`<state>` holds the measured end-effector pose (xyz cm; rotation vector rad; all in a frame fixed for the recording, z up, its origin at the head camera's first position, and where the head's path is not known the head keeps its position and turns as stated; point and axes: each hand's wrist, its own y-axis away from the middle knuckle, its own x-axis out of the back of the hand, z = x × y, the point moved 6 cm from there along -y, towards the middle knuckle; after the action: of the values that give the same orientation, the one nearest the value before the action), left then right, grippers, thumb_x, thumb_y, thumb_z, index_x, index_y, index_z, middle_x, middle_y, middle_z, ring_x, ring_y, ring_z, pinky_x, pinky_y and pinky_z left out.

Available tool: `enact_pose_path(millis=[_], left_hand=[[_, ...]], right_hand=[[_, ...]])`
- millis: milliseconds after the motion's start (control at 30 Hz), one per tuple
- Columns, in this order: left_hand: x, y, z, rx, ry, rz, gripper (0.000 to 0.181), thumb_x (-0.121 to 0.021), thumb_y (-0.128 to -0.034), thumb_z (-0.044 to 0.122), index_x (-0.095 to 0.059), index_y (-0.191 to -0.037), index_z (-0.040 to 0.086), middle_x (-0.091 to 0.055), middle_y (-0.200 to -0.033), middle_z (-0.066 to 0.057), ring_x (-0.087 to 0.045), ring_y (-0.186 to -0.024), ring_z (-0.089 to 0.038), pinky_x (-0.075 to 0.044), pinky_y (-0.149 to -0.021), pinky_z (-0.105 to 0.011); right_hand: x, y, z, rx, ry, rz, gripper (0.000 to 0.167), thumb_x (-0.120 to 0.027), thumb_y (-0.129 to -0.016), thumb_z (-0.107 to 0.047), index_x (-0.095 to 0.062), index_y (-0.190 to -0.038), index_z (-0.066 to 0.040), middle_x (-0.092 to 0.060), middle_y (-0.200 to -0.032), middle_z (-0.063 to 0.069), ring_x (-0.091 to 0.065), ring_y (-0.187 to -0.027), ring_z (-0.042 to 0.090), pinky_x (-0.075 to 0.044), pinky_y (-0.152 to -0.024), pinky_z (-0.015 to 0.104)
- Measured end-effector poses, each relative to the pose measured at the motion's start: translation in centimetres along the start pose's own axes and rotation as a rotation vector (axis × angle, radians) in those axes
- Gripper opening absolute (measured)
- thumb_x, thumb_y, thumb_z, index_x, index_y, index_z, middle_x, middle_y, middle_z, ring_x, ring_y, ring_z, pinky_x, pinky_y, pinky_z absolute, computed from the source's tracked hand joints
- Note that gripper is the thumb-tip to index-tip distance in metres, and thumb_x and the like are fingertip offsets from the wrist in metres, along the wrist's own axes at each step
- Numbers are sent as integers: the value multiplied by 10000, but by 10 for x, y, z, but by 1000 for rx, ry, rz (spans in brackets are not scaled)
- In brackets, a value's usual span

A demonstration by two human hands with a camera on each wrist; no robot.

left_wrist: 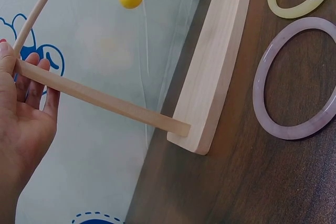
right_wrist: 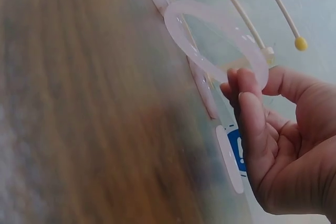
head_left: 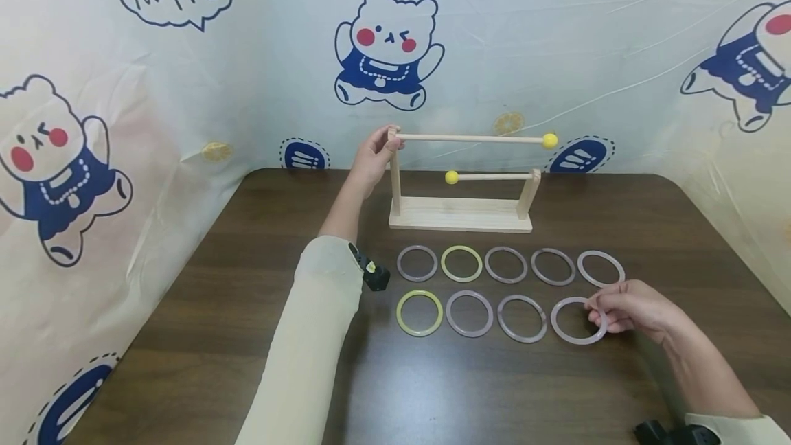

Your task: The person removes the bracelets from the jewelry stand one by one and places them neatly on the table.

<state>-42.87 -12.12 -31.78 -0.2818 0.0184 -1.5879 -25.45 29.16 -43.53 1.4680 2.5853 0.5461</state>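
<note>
A two-armed wooden bangle stand (head_left: 460, 214) is upright on the table. My left hand (head_left: 373, 156) holds the top of its taller left post (head_left: 395, 180), thumb and fingers around the joint with the upper rod (head_left: 472, 138). In the left wrist view that post (left_wrist: 105, 95) runs down to the base. At the front row's right end, my right hand (head_left: 643, 311) pinches a pale lilac bangle (head_left: 579, 341) by its right edge. The right wrist view shows this bangle (right_wrist: 177, 31) tilted and raised off the tabletop, between thumb and fingertips.
Two rows of bangles lie before the stand, mostly lilac, with a yellow one (head_left: 461, 279) behind and another yellow one (head_left: 419, 334) in front. Yellow balls cap the upper rod's right end (head_left: 550, 141) and the shorter lower rod's left end (head_left: 452, 177). A printed curtain (head_left: 266, 74) hangs behind.
</note>
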Motion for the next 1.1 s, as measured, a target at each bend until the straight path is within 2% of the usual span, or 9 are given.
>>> enact_pose_path(millis=[300, 467, 667, 833, 1100], left_hand=[[0, 0, 0, 1, -6, -3, 457, -533, -892, 363, -511, -1290, 141, -582, -1196, -61, -538, -1111, -156, -359, -1001, -352], [1, 1, 0, 1, -13, -5, 474, -530, -896, 354, -493, -1306, 119, -578, -1200, -62, -538, -1115, -161, -362, -1000, -357], [1, 2, 2, -22, -1, -2, 432, -532, -910, 316, -504, -1289, 110, -580, -1192, -83, -544, -1107, -175, -377, -986, -339], [2, 2, 2, -28, 1, 1, 400, -533, -911, 310, -521, -1268, 131, -584, -1179, -85, -550, -1097, -175, -386, -976, -334], [1, 2, 2, -20, 5, 4, 403, -541, -901, 332, -532, -1260, 149, -597, -1163, -74, -553, -1089, -163, -381, -980, -345]], right_hand=[[-3, 1, -3, -23, 210, 74, 209, -485, -878, -10, -606, -941, 148, -668, -749, 57, -631, -653, 87, -527, -565, 244], [-6, 3, -7, -19, 354, 122, 216, -532, -887, -36, -619, -929, 158, -671, -776, 106, -639, -673, 125, -540, -595, 288], [-6, 7, -12, -40, 503, 228, 184, -548, -891, -55, -674, -873, 78, -668, -752, 89, -629, -675, 173, -539, -596, 302], [-6, 9, -18, -45, 648, 305, 150, -573, -859, -56, -706, -825, 4, -666, -709, 43, -622, -648, 159, -527, -555, 278], [-11, 11, -26, -3, 909, 366, 80, -666, -814, -148, -723, -780, -103, -627, -627, -38, -560, -589, 111, -417, -525, 303]])
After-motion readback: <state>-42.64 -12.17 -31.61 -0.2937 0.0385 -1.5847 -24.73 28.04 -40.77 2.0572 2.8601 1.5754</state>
